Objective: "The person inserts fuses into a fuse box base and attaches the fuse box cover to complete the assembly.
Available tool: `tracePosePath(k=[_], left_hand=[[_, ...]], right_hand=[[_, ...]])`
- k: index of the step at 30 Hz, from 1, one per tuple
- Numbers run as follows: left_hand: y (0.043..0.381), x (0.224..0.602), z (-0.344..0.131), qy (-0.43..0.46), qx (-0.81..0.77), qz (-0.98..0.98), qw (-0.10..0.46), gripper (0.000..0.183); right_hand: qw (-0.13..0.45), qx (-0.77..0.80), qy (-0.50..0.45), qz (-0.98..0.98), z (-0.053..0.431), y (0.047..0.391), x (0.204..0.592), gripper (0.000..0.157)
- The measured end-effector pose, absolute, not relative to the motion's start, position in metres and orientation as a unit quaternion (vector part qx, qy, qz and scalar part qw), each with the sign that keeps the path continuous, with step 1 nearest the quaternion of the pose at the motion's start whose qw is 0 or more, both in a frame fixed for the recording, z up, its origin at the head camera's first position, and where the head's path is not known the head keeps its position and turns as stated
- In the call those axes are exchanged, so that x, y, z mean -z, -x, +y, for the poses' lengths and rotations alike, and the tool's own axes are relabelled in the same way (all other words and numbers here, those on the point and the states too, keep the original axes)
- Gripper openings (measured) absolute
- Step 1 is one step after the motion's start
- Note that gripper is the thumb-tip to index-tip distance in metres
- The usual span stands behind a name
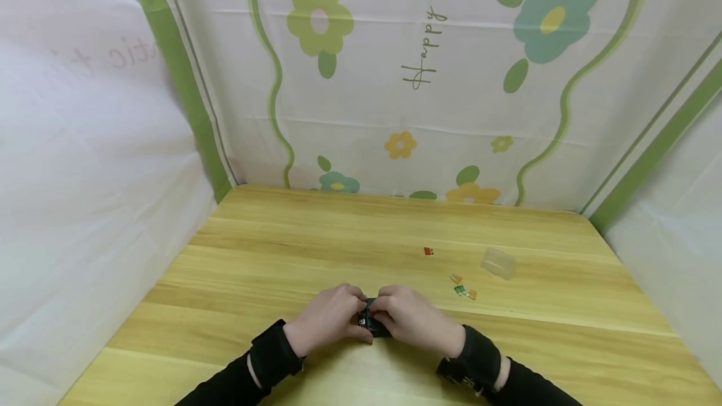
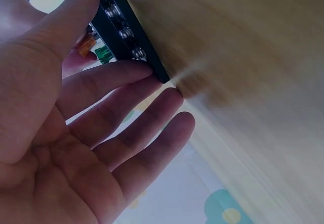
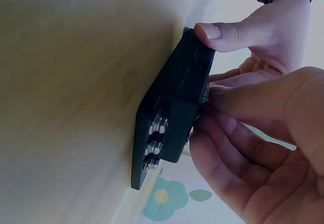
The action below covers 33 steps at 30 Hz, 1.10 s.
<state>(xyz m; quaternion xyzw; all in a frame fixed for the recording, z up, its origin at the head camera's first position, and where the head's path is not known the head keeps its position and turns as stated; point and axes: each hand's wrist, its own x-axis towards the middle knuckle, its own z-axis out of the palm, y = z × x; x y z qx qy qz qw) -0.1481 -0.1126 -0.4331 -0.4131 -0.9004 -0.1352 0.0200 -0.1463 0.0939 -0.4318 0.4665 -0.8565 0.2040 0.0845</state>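
Observation:
A black fuse block point(image 3: 172, 82) with metal screw terminals point(image 2: 125, 32) along its side lies on the table between both hands. My left hand point(image 1: 329, 316) holds it by its two ends, the thumb at the near end and the fingertips at the far one. Its last two fingers stretch out past the block. From above, my right hand point(image 1: 416, 319) pinches a small blade fuse at the top of the block, mostly hidden by the fingertips. Orange point(image 2: 87, 44) and green blade fuses point(image 2: 104, 54) show over the block in the left wrist view.
On the wooden table point(image 1: 271, 243), right of the hands, lie a few loose blade fuses: an orange one point(image 1: 456, 279), a green one point(image 1: 459, 290) and a pale one beside it. A red fuse point(image 1: 429, 251) lies farther back, near a clear plastic cover point(image 1: 499, 263). Printed cloth surrounds the table.

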Motion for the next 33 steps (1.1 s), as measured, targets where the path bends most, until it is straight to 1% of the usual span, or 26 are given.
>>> tracePosePath(k=[3, 7, 13, 19, 26, 33], left_hand=[[0.1489, 0.4327, -0.112, 0.413, 0.134, -0.9, 0.019, 0.033], [0.1498, 0.4322, -0.1111, 0.412, 0.131, -0.901, 0.022, 0.033], [0.1498, 0.4316, -0.1105, 0.415, 0.126, -0.9, 0.034, 0.033], [0.1494, 0.4314, -0.1109, 0.421, 0.128, -0.897, 0.039, 0.035], [0.1474, 0.4312, -0.1124, 0.417, 0.136, -0.898, 0.028, 0.035], [0.1455, 0.4317, -0.1133, 0.416, 0.145, -0.898, 0.022, 0.033]], right_hand=[[0.089, -0.199, -0.468, -0.856, 0.093, 0.146, 0.4311, 0.006], [0.109, -0.193, -0.472, -0.853, 0.0922, 0.1457, 0.4306, 0.007], [0.132, -0.194, -0.485, -0.843, 0.0906, 0.1458, 0.4308, 0.011], [0.128, -0.198, -0.491, -0.839, 0.0896, 0.1449, 0.4308, 0.014], [0.118, -0.187, -0.487, -0.845, 0.0896, 0.1443, 0.4291, 0.012], [0.116, -0.189, -0.484, -0.847, 0.0876, 0.1431, 0.428, 0.013]])
